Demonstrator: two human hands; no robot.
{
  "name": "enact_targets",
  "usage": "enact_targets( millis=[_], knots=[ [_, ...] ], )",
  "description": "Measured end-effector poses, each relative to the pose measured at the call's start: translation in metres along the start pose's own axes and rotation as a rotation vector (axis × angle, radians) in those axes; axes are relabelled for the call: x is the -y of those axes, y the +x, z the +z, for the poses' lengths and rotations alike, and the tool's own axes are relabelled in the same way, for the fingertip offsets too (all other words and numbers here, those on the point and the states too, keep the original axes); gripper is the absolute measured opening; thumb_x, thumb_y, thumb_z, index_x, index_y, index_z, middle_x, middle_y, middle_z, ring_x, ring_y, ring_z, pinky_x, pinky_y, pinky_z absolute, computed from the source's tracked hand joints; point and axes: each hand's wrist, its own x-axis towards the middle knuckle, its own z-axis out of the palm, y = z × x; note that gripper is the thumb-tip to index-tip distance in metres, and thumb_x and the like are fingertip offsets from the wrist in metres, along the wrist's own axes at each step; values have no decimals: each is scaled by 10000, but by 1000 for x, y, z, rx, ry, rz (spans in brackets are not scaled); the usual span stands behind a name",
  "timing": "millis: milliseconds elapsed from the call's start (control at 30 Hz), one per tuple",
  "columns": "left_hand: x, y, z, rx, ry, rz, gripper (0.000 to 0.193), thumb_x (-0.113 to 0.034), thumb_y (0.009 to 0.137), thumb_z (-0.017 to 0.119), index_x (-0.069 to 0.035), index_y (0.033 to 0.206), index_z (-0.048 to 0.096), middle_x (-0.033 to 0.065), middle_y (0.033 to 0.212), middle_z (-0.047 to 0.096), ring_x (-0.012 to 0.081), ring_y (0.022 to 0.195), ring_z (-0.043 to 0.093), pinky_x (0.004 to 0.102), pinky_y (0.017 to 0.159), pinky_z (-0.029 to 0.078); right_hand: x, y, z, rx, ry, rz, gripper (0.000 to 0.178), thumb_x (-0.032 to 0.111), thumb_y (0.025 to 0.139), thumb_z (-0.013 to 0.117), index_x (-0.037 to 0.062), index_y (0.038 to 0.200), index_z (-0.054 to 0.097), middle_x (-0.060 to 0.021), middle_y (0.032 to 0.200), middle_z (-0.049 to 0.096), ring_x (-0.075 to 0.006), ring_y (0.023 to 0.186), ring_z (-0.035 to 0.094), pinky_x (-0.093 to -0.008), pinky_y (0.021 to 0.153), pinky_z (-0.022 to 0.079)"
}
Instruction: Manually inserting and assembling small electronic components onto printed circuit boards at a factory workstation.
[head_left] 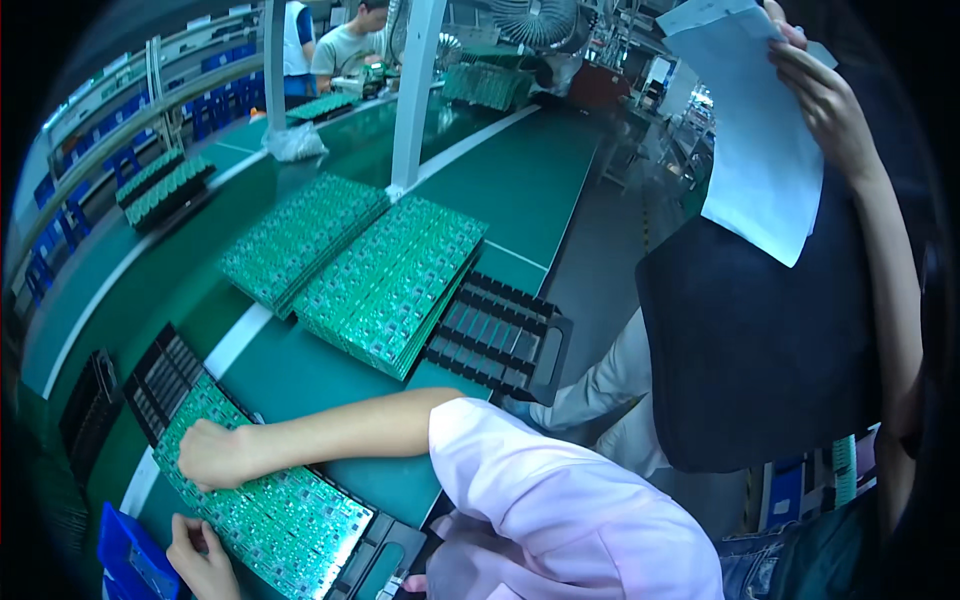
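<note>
My right hand [215, 455] is closed in a fist over a green circuit board panel [290, 520] filled with small components. Anything inside that fist is hidden. Beside the panel's near left edge, my left hand [200, 562] has its fingers curled together near the thumb; whatever they may pinch is too small to make out. The panel lies on a black slotted rack [165, 370], whose ribs show past its far end. Against the left hand's outer side stands a blue bin [135, 555].
Two stacks of green circuit boards, left [305, 235] and right [400, 275], sit ahead on the green bench [530, 180]. A black rack [495, 335] overhangs its edge. At right, another person's hand [825, 105] holds paper sheets [760, 140] above a black chair back [760, 340]. A white post [415, 100] rises behind.
</note>
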Motion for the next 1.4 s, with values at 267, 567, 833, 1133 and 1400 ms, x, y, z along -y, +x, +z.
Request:
enact_targets(
  millis=[267,567,833,1133,1400],
  knots=[
    [-1,-3,-14,81,-485,-277,88,-45,740,554,-9,693,490,35,560,485,89,464,444,193,425,383,9,-5,-12,6,63,-14,159,192,525,591,50,478,536,-126,475,513,-246,394,436,-365,399,353],
    [28,3,-8,164,-667,-292,119,-74,752,578,20,825,591,61,615,555,87,473,489,165,430,416,5,-5,-2,-37,-14,-19,162,195,534,589,56,479,529,-118,479,511,-231,395,427,-350,387,336],
    [31,1,-8,205,-704,-347,150,-70,739,601,16,861,608,59,660,578,85,500,498,165,462,430,5,-6,-3,-14,-32,-22,175,211,552,592,58,490,533,-116,483,510,-228,404,438,-338,393,338],
    [38,-3,-7,170,-694,-377,170,-63,724,620,5,878,600,41,693,584,76,536,501,165,497,433,5,-5,6,-30,-43,-19,189,229,559,598,58,502,540,-109,487,516,-224,409,443,-337,396,340],
    [50,-11,-19,242,-621,-408,154,-36,722,591,19,865,578,60,707,562,98,582,506,181,551,452,21,-5,15,26,-3,-13,204,251,568,610,63,513,552,-102,486,522,-223,415,453,-335,406,356]
  ],
)
